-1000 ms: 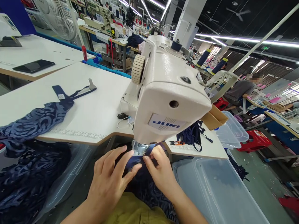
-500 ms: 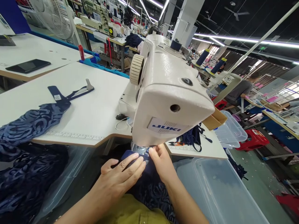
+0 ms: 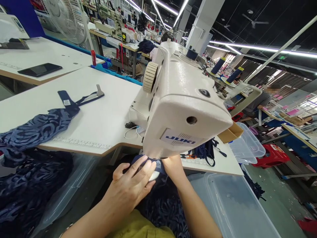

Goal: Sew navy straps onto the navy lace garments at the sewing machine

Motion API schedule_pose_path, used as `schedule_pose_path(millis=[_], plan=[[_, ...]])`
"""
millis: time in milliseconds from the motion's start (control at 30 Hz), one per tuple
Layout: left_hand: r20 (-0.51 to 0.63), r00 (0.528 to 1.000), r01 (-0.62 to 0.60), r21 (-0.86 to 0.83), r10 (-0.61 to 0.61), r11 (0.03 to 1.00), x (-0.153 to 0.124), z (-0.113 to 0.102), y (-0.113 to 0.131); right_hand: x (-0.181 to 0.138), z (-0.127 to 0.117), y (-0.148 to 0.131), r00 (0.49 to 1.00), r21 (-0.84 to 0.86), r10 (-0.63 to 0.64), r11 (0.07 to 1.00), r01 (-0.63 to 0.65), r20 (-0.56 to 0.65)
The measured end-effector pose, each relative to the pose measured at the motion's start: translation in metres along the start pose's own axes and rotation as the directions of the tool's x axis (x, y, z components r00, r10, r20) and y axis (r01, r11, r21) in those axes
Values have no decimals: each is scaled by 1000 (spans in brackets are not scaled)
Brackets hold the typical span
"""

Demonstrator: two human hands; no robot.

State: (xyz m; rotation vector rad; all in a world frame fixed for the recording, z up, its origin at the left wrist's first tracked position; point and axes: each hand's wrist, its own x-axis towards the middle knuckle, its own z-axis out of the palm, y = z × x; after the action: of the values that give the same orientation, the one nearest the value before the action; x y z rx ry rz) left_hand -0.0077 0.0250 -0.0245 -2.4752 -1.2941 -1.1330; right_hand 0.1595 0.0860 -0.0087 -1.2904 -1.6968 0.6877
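The white sewing machine [image 3: 183, 109] stands in front of me, its head over both hands. My left hand [image 3: 135, 181] lies over the navy fabric [image 3: 160, 166] under the machine head, fingers stretched out and thumb apart. Just below its fingertips a round white edge [image 3: 154, 176] shows. On the other side, my right hand [image 3: 173, 167] reaches up beneath the head; its fingers are mostly hidden there, so their grip does not show. The needle is out of sight. Dark patterned fabric [image 3: 163, 208] hangs down below the hands.
A patterned navy garment with straps [image 3: 49, 122] lies on the left of the white table [image 3: 109, 99]. Navy straps [image 3: 205, 150] and an orange-handled tool [image 3: 188, 156] lie right of the machine. Clear plastic bins [image 3: 232, 201] stand below. A phone [image 3: 40, 69] rests at far left.
My left hand has shifted slightly, and the round white edge now shows under it. My right hand's fingers have moved further under the machine head. The view has shifted a little.
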Motion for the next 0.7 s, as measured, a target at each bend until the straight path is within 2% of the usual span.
schedule_pose_path(millis=[200,367,567,700], plan=[[-34,999,29,6,-28,1000,7,-2,6,3,0,1,999,78,-34,996,34,4],[-79,997,6,1,-5,1000,7,-1,6,3,1,2,999,67,-31,997,33,-21],[-60,998,9,-5,-9,1000,5,0,5,3,0,0,999,78,-45,996,43,20],[-43,999,-20,21,21,1000,3,0,1,2,0,2,998,17,-23,1000,22,58]])
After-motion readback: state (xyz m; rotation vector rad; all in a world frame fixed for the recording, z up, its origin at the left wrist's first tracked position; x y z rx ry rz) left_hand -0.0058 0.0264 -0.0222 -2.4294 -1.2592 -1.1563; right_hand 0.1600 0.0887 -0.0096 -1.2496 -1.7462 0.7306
